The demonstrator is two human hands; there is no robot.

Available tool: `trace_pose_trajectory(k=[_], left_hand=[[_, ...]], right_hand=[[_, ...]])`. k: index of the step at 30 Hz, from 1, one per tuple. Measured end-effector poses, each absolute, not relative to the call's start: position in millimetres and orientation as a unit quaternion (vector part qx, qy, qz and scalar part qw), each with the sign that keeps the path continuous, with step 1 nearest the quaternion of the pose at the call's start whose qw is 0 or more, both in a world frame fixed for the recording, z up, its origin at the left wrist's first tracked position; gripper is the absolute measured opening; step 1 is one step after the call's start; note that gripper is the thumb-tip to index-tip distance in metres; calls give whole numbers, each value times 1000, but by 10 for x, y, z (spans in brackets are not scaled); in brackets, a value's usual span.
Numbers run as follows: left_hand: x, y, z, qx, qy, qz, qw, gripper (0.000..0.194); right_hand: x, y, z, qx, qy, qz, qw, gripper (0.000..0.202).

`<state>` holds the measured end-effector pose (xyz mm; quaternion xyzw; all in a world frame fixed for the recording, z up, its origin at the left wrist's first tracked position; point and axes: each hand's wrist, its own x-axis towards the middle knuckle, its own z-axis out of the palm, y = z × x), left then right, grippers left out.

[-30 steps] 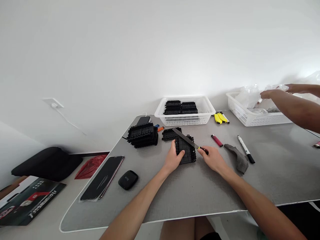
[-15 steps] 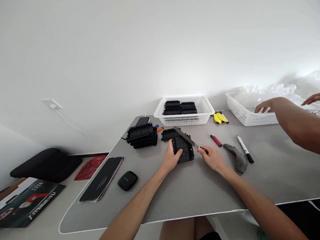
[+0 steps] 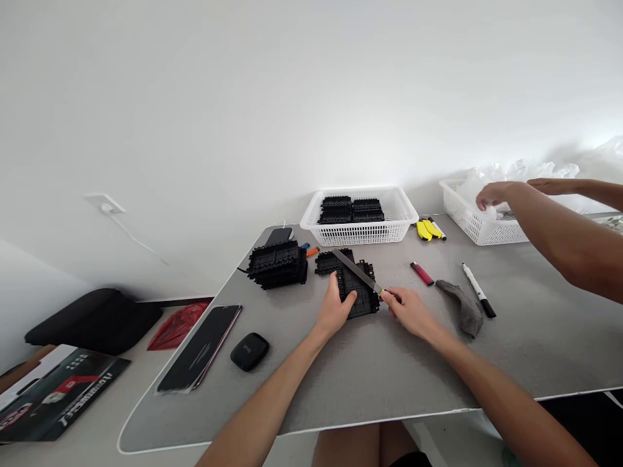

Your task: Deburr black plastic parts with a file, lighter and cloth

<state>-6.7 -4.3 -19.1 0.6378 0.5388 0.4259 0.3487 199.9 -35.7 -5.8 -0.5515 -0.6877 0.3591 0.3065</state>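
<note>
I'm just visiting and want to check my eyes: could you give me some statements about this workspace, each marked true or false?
1. The left hand holds a black part. True.
2. The right hand is empty. False: the right hand holds a flat metal tool.
3. The grey cloth lies beside a marker. True.
4. The yellow items are on the floor. False: the yellow items are on the table.
5. Another person's hand is at the right-hand basket. True.
</note>
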Motion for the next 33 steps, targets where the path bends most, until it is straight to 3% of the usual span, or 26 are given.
trace_pose_trajectory(k=[7, 14, 33], left_hand=[[-107, -5, -173, 619, 545, 445, 349, 61], [-109, 10, -183, 606, 542, 469, 345, 51], [-117, -2, -105, 604, 558, 465, 328, 48]], right_hand=[[1980, -357, -110, -546, -613, 488, 296, 40], [1957, -385, -96, -539, -617, 500, 280, 44], [1980, -393, -18, -570, -711, 283, 299, 35]])
